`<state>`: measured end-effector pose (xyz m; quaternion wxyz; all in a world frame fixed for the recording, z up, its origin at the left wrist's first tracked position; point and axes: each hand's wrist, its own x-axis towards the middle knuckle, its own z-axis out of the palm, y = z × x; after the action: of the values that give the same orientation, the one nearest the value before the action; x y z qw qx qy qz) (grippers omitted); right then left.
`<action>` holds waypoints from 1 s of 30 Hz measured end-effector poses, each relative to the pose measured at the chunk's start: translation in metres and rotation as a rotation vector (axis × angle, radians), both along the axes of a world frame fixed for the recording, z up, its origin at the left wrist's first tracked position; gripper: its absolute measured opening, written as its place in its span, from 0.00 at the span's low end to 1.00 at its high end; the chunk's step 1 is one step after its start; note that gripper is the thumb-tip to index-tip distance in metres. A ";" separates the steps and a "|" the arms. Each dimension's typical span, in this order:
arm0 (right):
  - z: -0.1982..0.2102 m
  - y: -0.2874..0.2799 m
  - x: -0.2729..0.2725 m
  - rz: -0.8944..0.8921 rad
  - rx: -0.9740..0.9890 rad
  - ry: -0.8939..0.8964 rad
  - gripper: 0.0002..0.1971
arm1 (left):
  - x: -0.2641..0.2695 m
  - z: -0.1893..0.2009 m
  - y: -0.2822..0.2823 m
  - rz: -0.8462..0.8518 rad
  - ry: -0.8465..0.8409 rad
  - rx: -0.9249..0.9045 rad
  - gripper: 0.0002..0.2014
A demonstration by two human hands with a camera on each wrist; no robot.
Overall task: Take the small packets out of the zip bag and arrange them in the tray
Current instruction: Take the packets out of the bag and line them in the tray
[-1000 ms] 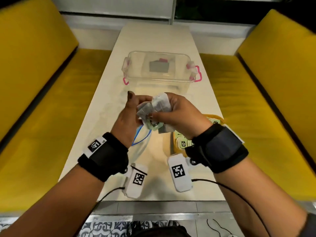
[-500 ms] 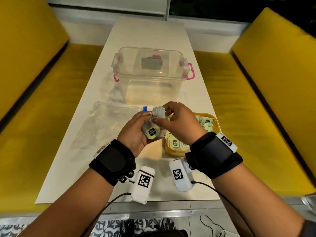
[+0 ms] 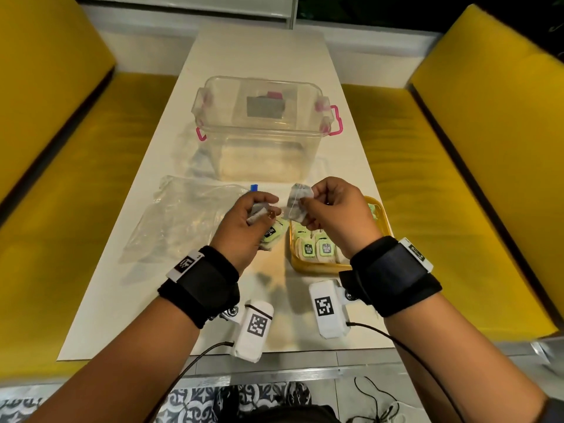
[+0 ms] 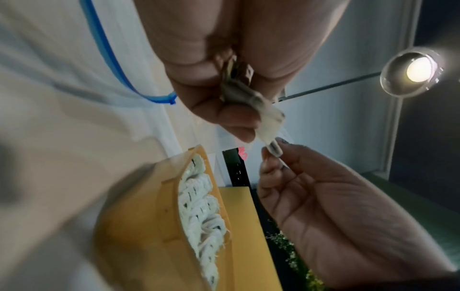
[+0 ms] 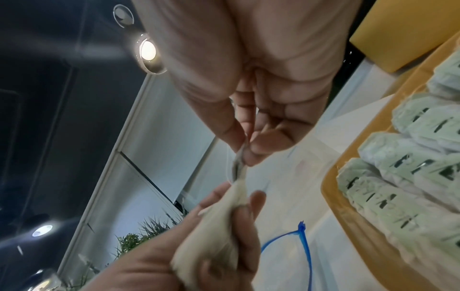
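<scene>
My hands have parted, right hand pinching one packet, left hand gripping more; tray nearly full, bag looks empty.

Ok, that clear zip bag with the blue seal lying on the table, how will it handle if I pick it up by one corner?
The clear zip bag with the blue seal is thin, wrinkled film lying collapsed on the white table, so it will probably droop and fold rather than hold shape. It looks nearly empty, so likely very light. The glossy film may slip, so pinching the blue seal seems safer.
</scene>
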<state>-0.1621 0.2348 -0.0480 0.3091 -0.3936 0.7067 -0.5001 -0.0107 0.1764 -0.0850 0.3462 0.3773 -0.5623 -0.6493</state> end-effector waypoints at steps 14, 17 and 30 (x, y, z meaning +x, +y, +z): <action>0.005 0.000 0.005 0.104 0.006 0.074 0.10 | -0.004 -0.002 -0.002 0.017 -0.084 -0.085 0.01; 0.006 0.000 -0.005 0.042 -0.026 0.121 0.06 | -0.004 -0.004 -0.002 -0.036 -0.051 -0.085 0.05; 0.015 0.004 -0.013 0.185 0.026 0.081 0.06 | -0.015 0.002 0.000 -0.113 -0.010 -0.005 0.05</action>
<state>-0.1755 0.2387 -0.0331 0.3300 -0.4731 0.6857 -0.4440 -0.0261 0.1766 -0.0832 0.3070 0.3472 -0.5861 -0.6646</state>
